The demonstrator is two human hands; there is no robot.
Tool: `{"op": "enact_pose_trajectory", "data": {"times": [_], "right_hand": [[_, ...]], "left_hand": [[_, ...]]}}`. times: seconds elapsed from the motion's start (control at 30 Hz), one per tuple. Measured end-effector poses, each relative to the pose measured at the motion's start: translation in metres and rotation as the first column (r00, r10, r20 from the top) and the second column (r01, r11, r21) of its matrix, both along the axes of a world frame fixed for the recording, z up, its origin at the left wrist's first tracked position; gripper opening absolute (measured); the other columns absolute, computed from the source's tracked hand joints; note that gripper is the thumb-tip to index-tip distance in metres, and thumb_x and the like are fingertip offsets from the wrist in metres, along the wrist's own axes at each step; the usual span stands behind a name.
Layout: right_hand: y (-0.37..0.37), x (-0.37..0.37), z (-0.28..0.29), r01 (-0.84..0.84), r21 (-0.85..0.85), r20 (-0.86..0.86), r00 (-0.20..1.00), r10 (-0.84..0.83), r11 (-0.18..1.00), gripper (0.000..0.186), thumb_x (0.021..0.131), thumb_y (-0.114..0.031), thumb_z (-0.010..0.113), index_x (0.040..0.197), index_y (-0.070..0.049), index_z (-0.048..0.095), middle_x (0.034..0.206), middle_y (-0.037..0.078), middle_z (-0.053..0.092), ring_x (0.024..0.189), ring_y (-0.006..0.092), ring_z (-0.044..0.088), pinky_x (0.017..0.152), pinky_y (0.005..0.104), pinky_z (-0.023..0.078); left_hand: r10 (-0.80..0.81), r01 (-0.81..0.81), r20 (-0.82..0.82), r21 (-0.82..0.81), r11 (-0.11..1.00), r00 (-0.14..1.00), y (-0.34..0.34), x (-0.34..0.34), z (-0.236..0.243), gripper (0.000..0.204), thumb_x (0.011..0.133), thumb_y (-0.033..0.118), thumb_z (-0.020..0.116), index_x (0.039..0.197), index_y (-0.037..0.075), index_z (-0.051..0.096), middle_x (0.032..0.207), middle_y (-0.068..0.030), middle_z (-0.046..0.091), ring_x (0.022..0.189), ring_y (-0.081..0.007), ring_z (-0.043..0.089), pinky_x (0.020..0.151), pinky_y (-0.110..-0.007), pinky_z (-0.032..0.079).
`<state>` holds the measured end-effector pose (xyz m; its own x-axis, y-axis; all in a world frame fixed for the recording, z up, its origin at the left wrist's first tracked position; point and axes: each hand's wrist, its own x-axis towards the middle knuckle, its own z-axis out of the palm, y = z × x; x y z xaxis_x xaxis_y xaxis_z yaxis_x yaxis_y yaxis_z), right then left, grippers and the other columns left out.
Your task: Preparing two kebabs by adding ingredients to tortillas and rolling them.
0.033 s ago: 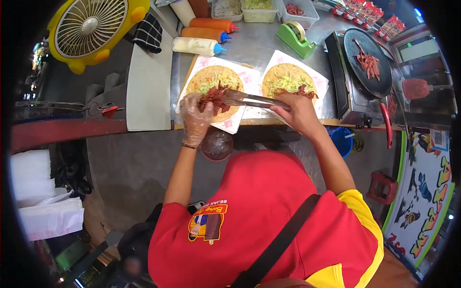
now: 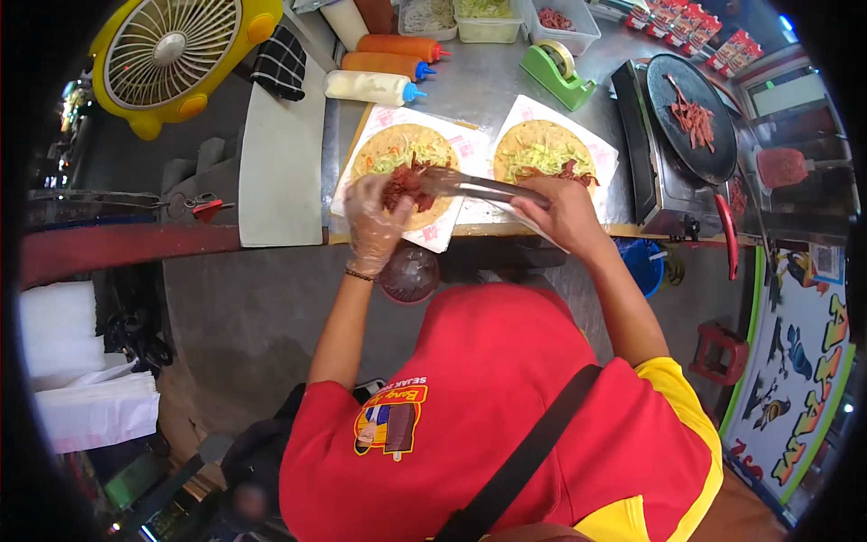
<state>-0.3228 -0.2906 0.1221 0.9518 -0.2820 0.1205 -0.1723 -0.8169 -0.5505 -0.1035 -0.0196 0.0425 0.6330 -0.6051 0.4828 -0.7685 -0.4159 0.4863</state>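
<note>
My left hand, in a clear plastic glove, has its fingers and thumb curled round the edge of reddish-brown meat strips. The strips lie over shredded lettuce on the left flatbread. My bare right hand grips metal tongs, their tips reaching into the same meat. White printed paper lies under this bread. A second flatbread, also topped with lettuce and meat strips, lies to the right, partly behind my right hand.
Sauce bottles lie at the back left, near food tubs. A green tape dispenser stands behind the right bread. At right, a black pan holds more meat on a stove; its red handle juts past the counter edge.
My left hand has shifted very slightly to the right at the meat. The tongs have moved a little and look more blurred.
</note>
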Motion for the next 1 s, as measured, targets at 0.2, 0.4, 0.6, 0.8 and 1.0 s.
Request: {"op": "enact_pose_trajectory", "data": {"times": [0.2, 0.4, 0.6, 0.8, 1.0], "right_hand": [[-0.020, -0.029, 0.004, 0.144, 0.050, -0.031, 0.989, -0.143, 0.988, 0.034, 0.097, -0.033, 0.076, 0.109, -0.002, 0.079, 0.091, 0.021, 0.076, 0.082, 0.0413, 0.073, 0.073, 0.0463, 0.057], [-0.012, -0.016, 0.000, 0.051, -0.068, 0.031, 0.998, -0.049, 0.996, 0.032, 0.095, -0.033, 0.077, 0.109, -0.005, 0.079, 0.093, 0.020, 0.076, 0.082, 0.0398, 0.073, 0.071, 0.0479, 0.056], [-0.016, -0.021, 0.012, 0.067, 0.037, -0.017, 0.998, -0.066, 0.997, 0.028, 0.096, -0.031, 0.077, 0.106, -0.005, 0.081, 0.086, 0.020, 0.075, 0.078, 0.0403, 0.072, 0.069, 0.0465, 0.056], [-0.024, -0.027, 0.031, 0.085, 0.194, 0.002, 0.996, -0.087, 0.977, 0.028, 0.097, -0.027, 0.076, 0.106, -0.001, 0.081, 0.089, 0.022, 0.077, 0.077, 0.0391, 0.074, 0.072, 0.0424, 0.057], [-0.052, -0.058, 0.041, 0.194, 0.325, 0.010, 0.978, -0.208, 0.926, 0.032, 0.098, -0.025, 0.076, 0.106, 0.006, 0.077, 0.084, 0.020, 0.077, 0.076, 0.0199, 0.074, 0.070, 0.0360, 0.055]], "left_hand": [[-0.129, 0.118, 0.043, 0.199, 0.973, 0.991, -0.009, -0.004, -0.010, 0.056, 0.083, 0.026, 0.086, 0.134, 0.012, 0.068, 0.132, -0.0127, 0.062, 0.124, -0.0361, 0.056, 0.107, -0.052, 0.040], [-0.180, 0.166, 0.054, 0.202, 0.965, 0.982, -0.015, 0.003, -0.005, 0.052, 0.082, 0.024, 0.084, 0.131, 0.015, 0.070, 0.132, -0.0105, 0.062, 0.125, -0.0345, 0.056, 0.107, -0.052, 0.040], [-0.133, 0.134, -0.016, 0.131, 0.982, 0.991, -0.019, -0.009, 0.007, 0.051, 0.081, 0.023, 0.084, 0.129, 0.014, 0.070, 0.133, -0.0116, 0.062, 0.126, -0.0356, 0.056, 0.108, -0.052, 0.041], [-0.288, 0.278, 0.022, 0.199, 0.940, 0.958, -0.030, -0.001, 0.006, 0.045, 0.082, 0.020, 0.084, 0.124, 0.014, 0.071, 0.135, -0.0112, 0.062, 0.127, -0.0350, 0.056, 0.108, -0.052, 0.041], [-0.221, 0.214, 0.032, 0.150, 0.965, 0.975, -0.066, -0.009, 0.016, 0.038, 0.086, 0.029, 0.081, 0.119, 0.013, 0.070, 0.124, -0.0096, 0.064, 0.119, -0.0333, 0.058, 0.103, -0.052, 0.043]]}}
